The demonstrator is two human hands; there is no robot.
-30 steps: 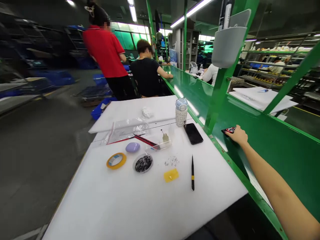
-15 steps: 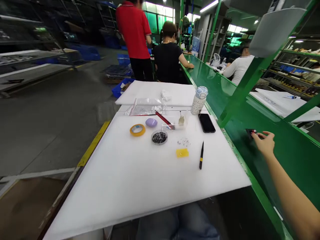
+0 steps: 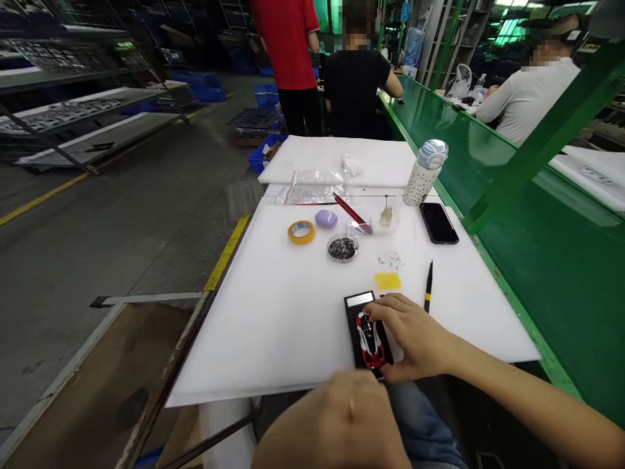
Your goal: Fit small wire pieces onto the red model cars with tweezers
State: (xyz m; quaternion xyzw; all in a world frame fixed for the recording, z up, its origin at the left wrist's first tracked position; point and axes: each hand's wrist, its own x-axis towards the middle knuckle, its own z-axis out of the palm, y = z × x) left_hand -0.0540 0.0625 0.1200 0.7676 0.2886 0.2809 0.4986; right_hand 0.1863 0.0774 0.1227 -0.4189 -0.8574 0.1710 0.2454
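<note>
A red, white and black model car (image 3: 368, 344) rests on a black rectangular base (image 3: 355, 314) near the front edge of the white board. My right hand (image 3: 415, 335) grips it from the right, fingertips at the car's upper part and thumb by the base's lower corner. My left hand (image 3: 349, 417) is blurred and low in front of the board, just below the base; its fingers are hidden. Beyond the right hand lie a yellow sticky piece (image 3: 388, 281) and black tweezers (image 3: 428, 286). A round clear dish (image 3: 342, 248) holds small black bits, with more bits scattered on the board.
Farther back are a tape roll (image 3: 301, 232), purple egg-shaped object (image 3: 326, 218), red pens (image 3: 349, 210), small bottle (image 3: 385, 215), phone (image 3: 439, 223) and drink bottle (image 3: 424, 174). A green line (image 3: 527, 260) with a post borders the right. People work ahead.
My right hand has brought the model car on its base from the green surface at right onto the white board. My left hand has entered from below. The view has shifted.
</note>
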